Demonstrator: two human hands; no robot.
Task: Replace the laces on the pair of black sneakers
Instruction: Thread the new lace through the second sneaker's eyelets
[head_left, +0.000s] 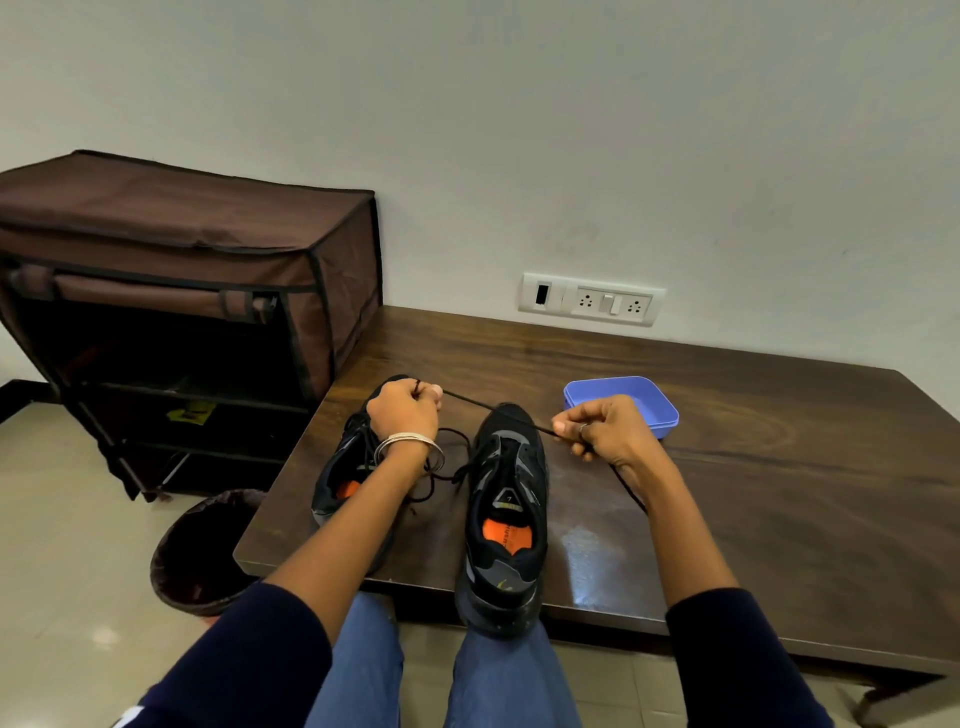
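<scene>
Left hand (404, 410): fingers curled together, pinching one end of the black lace (496, 411) — it hovers over the toe of the left sneaker (347, 467), at about 11 o'clock from the middle of the table's near edge. Silver bangles (410, 448) ring the wrist.
Right hand (605, 428): fingers curled and clamped on the same lace, a ring on one finger; it sits at about 3 o'clock from the right sneaker's toe.
Black lace: stretched taut between the two hands, crossing above the toe of the right sneaker (506, 514); a loose tail drops from the right hand toward 5 o'clock along the forearm.
Left sneaker: on the table, toe pointing to 12 o'clock, orange insole showing, a tangle of dark lace lying loose just beside it at 3 o'clock.
Right sneaker: upright beside the left one, heel overhanging the near table edge — its eyelets look unlaced, orange insole visible.
Blue tray (623, 405): on the table, at 1 o'clock from the right sneaker, just behind the right hand.
Table (779, 493): dark wood, glossy.
Brown fabric rack (182, 291): on the floor at 10 o'clock, front flap rolled up.
Bin (200, 551): on the floor at 8 o'clock, just beside the table corner.
Wall sockets (592, 299): at 12 o'clock, above the table's far edge.
</scene>
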